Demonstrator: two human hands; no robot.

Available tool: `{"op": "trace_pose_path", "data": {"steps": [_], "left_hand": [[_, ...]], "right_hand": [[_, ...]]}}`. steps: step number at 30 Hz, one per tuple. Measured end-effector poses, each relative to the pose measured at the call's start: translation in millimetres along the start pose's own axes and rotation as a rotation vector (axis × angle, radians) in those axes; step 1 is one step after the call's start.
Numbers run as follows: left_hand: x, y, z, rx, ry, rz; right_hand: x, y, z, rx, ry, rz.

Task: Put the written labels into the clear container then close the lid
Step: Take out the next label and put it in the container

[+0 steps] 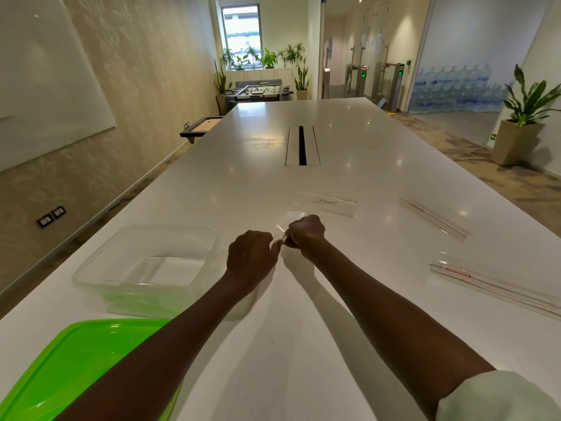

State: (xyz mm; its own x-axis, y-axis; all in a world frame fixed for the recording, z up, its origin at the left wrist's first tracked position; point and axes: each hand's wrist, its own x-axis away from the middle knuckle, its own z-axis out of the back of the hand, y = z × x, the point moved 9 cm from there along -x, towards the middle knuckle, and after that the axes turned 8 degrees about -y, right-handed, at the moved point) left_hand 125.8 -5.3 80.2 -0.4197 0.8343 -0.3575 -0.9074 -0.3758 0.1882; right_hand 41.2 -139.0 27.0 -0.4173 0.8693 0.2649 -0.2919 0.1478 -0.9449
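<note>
A clear plastic container (145, 262) stands open on the white table (303, 329) at the left, with something pale lying on its bottom. Its green lid (76, 366) lies flat at the near left corner, partly under my left forearm. A white paper label reading ELEPHANT (326, 203) lies flat beyond my hands. My left hand (252, 256) and my right hand (305, 233) meet over the table's middle, fingers curled. A small pale slip (283, 235) shows between them, pinched by my right hand; whether my left thumb touches it is unclear.
Two long clear rulers with red print lie at the right, one far (434, 218) and one near (498, 288). A cable slot (302, 145) runs along the table's centre further back. A potted plant (522, 126) stands on the floor at the right.
</note>
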Motion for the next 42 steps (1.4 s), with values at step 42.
{"op": "trace_pose_path", "data": {"steps": [42], "left_hand": [[-19.7,-2.5,-42.0,0.208,-0.311,0.049]], "right_hand": [[-1.2,4.0,40.1,0.481,-0.401,0.173]]}}
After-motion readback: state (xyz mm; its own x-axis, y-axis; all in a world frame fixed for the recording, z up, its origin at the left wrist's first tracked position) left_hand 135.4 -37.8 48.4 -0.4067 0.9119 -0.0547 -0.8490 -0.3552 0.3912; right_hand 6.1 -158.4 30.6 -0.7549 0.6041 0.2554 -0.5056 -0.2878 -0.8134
